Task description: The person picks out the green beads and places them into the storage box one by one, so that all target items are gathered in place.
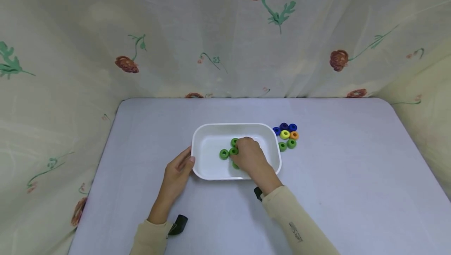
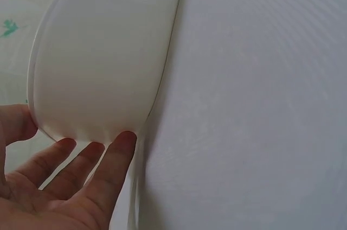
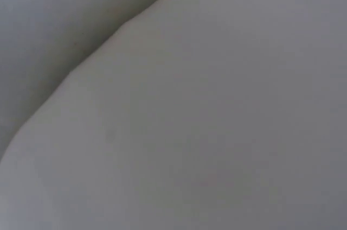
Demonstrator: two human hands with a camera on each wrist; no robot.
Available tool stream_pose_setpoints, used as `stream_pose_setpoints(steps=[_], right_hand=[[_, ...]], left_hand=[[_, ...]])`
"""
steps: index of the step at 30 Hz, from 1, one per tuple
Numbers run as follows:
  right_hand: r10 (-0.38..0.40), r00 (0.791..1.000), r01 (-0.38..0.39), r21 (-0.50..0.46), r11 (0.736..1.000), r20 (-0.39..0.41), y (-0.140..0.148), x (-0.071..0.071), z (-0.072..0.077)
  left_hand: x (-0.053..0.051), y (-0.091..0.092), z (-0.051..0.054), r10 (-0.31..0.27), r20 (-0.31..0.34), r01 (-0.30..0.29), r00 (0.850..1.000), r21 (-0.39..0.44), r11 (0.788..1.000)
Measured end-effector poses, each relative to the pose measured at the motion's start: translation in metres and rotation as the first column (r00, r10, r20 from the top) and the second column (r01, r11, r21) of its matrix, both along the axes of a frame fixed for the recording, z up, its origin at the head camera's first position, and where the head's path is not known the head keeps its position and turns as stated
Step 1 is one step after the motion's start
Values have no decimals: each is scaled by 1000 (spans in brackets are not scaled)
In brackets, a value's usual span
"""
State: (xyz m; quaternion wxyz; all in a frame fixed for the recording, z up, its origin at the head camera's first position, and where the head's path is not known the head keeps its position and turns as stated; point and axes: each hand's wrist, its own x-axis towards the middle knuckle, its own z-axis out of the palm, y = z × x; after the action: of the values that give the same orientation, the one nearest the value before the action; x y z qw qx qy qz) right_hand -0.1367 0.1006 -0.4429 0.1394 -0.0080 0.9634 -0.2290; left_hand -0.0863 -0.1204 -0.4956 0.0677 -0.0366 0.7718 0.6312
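Note:
A shallow white tray [image 1: 208, 171] stands on the table, with several green ring-shaped beads [image 1: 224, 154] inside. My left hand [image 1: 177, 175] holds the tray's left end. In the left wrist view its thumb lies at the rim and its fingertips [image 2: 126, 138] touch the tray's outer wall [image 2: 103, 62]. Reaching over the near right side, my right hand [image 1: 249, 155] is down in the tray with curled fingers. It appears to pinch a green bead [image 1: 233, 151], though its fingertips are partly hidden. The right wrist view has only blurred pale surfaces.
Just right of the tray sits a cluster of loose beads: dark blue ones [image 1: 284, 126], a yellow one [image 1: 285, 134], an orange one [image 1: 294, 135] and green ones [image 1: 291, 143]. A flowered curtain [image 1: 225, 32] hangs behind the white-covered table [image 1: 352, 161].

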Motion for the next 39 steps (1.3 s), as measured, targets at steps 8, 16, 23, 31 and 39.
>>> stream_pose_setpoints(steps=[8,16,23,31,39], right_hand=[[-4,999,4,7,1000,41,0,-3,3],[2,1000,-2,-11,1000,4,8,2,7],[-44,991,28,-119,992,-129,35,9,24],[-225,923,159,-222,962,-312,88,17,29],[-339,890,300,-169,939,-305,137,18,6]], left_hand=[[0,-1,-1,-3,9,3,1000,2,1000],[1,-2,-1,-11,4,11,1000,13,1000],[0,-1,-1,-14,-4,14,1000,3,1000],[0,-1,0,-16,-6,16,1000,9,1000],[1,0,1,-6,25,6,1000,6,1000]])
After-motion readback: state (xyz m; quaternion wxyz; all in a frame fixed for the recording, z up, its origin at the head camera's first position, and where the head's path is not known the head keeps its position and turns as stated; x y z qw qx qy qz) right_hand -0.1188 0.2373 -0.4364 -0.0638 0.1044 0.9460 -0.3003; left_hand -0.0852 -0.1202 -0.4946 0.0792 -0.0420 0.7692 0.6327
